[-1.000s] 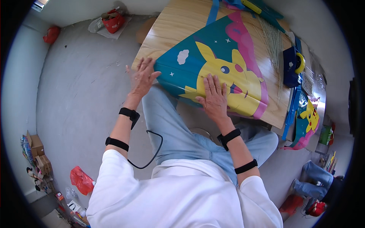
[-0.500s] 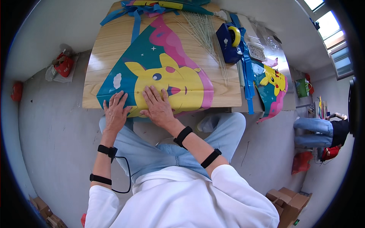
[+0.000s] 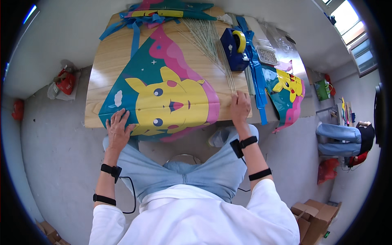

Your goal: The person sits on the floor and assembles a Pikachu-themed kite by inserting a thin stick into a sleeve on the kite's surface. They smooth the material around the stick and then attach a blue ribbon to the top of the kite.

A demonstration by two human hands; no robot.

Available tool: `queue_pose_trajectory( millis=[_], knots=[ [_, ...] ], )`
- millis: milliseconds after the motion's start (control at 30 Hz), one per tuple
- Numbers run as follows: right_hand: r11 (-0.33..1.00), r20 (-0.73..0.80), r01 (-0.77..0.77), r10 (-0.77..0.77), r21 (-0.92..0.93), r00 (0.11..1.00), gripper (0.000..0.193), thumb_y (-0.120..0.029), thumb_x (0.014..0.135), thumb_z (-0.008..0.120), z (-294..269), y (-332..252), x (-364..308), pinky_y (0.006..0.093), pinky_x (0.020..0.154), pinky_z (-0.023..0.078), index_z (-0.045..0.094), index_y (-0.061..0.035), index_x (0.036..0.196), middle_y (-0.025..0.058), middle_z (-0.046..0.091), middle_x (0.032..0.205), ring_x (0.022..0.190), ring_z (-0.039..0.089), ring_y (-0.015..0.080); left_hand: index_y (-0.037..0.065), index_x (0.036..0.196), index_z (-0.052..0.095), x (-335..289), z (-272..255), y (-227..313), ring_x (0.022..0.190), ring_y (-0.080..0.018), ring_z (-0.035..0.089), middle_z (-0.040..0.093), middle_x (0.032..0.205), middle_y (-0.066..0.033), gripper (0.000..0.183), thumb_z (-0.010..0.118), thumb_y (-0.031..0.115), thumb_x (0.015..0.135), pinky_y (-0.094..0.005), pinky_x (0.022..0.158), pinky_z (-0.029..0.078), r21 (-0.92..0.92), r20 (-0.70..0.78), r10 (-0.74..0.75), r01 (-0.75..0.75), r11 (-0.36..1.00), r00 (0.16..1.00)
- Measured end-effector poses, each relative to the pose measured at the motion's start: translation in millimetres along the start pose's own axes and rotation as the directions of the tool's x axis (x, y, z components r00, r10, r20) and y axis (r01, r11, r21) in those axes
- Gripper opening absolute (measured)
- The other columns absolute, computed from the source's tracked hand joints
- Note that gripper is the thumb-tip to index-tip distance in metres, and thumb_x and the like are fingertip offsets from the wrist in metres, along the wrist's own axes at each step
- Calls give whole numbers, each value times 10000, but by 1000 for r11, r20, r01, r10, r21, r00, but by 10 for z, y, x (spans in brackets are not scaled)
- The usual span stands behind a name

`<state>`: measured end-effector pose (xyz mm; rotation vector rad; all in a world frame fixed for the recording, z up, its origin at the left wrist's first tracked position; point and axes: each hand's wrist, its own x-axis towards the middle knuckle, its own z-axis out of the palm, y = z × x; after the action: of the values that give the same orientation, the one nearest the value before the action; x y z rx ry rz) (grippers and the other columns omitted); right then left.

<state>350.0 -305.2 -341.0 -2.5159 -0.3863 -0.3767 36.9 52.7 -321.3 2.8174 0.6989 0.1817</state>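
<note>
A kite sheet (image 3: 190, 87), teal, pink and yellow with a printed cartoon face, lies across the table, its near edge hanging over the front. My left hand (image 3: 118, 132) rests on its near left corner with fingers stretched out. At the table's front right, my right hand (image 3: 241, 107) has its fingers bent together over the near ends of the long thin pale rods (image 3: 208, 43). They appear pinched on a rod, though the fingertips partly cover it.
A blue tape dispenser (image 3: 234, 57) with yellow tape stands beside the rods. Blue ribbon strips (image 3: 256, 77), a tray of small pieces (image 3: 267, 55) and a second printed sheet (image 3: 283, 92) lie to the right. More folded sheets (image 3: 171, 12) are at the far edge. Another person (image 3: 345, 139) stands far right.
My right hand has left the kite sheet and moved right to the rods' near ends. My left hand stays on the sheet's corner. The whole view has shifted slightly.
</note>
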Motion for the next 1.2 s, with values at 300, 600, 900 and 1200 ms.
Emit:
queue_pose_trajectory(
  millis=[300,600,900,1200],
  knots=[
    [887,299,-285,401,-364,866,298,-143,843,631,290,65,1161,457,938,550,727,-22,1098,246,687,1207,1142,664,409,112,1373,611,28,-53,82,1379,-298,429,499,1484,-53,534,714,326,894,-581,1154,247,-34,2,-2,2,999,1000],
    [927,378,-151,284,-345,881,330,-158,826,639,204,-60,1169,454,963,537,716,-6,1108,257,670,1232,1178,651,379,110,1364,615,-29,-37,54,1371,-305,432,502,1482,-61,539,724,317,879,-555,1154,248,-22,-17,-9,8,1000,1000],
    [738,571,-526,234,423,787,55,-11,842,638,-327,96,584,278,527,474,671,15,877,60,673,713,597,615,131,99,1367,609,16,-213,143,1364,-320,443,516,1469,-86,592,788,254,824,-511,1144,292,-109,-47,11,-16,994,999],
    [696,594,-259,-294,670,749,100,25,893,608,-846,-1200,-612,300,655,507,688,26,952,61,665,762,723,640,138,19,1174,673,319,-427,1248,946,-162,687,697,1040,-86,317,763,77,875,-289,841,567,-930,318,80,294,222,945]
  ],
)
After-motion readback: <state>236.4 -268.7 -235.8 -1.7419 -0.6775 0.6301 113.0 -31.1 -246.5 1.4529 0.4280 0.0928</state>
